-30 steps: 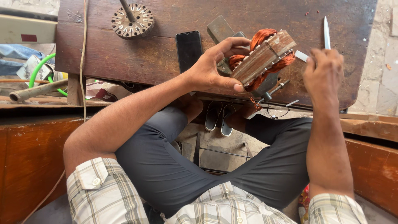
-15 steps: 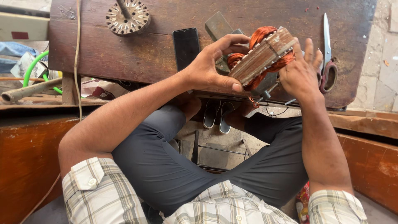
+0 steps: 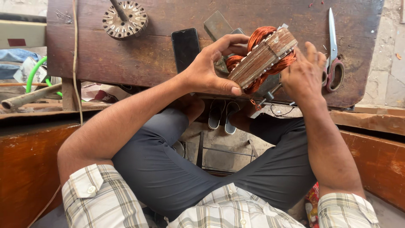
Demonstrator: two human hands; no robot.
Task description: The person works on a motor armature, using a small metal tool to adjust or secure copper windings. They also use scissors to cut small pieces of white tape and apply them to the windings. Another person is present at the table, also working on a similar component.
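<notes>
A motor stator (image 3: 262, 57), a stack of worn metal plates wound with copper wire, is held tilted above the near edge of a dark wooden bench (image 3: 160, 55). My left hand (image 3: 211, 67) grips its left side, thumb underneath. Against the copper windings on its right side rests my right hand (image 3: 304, 74), fingers spread. Scissors (image 3: 333, 55) lie on the bench just right of my right hand. A black phone (image 3: 186, 47) lies flat to the left of my left hand.
A round slotted rotor disc (image 3: 125, 18) with a shaft sits at the bench's back left. A metal plate (image 3: 217, 25) lies behind the stator. A green hose (image 3: 36, 74) and a pipe (image 3: 25, 99) lie at left. Sandals (image 3: 222, 115) sit on the floor between my knees.
My right hand put the scissors down on the bench and came back to the stator's right side. My left hand kept its grip on the stator throughout.
</notes>
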